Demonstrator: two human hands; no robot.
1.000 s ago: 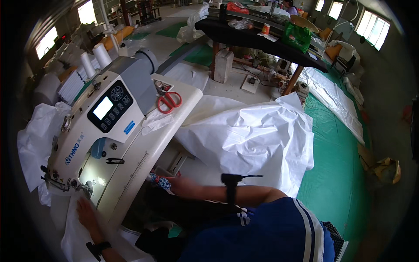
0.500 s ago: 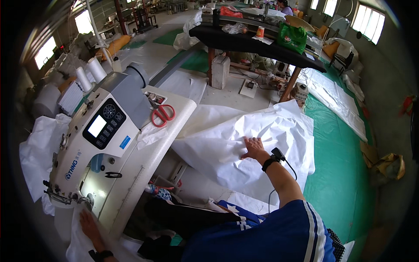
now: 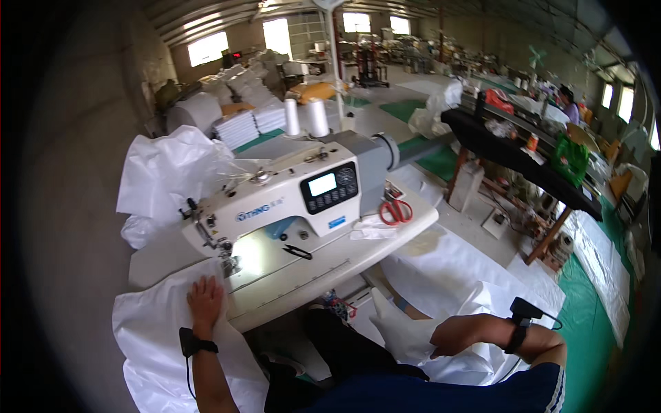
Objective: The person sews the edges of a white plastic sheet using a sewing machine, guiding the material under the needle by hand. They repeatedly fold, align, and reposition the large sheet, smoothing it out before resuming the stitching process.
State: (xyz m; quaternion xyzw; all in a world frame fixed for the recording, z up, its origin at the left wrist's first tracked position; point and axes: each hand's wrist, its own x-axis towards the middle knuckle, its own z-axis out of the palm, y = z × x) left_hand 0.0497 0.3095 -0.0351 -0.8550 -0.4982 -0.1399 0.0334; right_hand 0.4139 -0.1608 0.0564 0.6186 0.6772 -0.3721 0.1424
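My left hand (image 3: 205,303) lies flat, fingers a little apart, on a white plastic-like sheet (image 3: 148,337) beside the needle area of a white sewing machine (image 3: 272,203). That sheet hangs over the table's near left edge. At the right, my right hand (image 3: 454,336) is closed on a bunched part of white sheeting (image 3: 398,332), which rises to a peak beside it; its fingertips are partly hidden. Whether both hands touch one and the same sheet, I cannot tell. Black thread snips (image 3: 297,252) lie on the machine table (image 3: 330,265).
Red-handled scissors (image 3: 396,212) rest at the table's right end. Two white thread cones (image 3: 317,117) stand behind the machine. A black-topped bench (image 3: 509,148) with a green bag (image 3: 570,158) is at the right, near green floor covering (image 3: 585,310). Stacked white sheets (image 3: 237,131) lie farther back.
My view has swung left. My right hand has gone from lying spread on the sheeting to gripping it, drawn nearer my body. My left hand stays flat by the needle.
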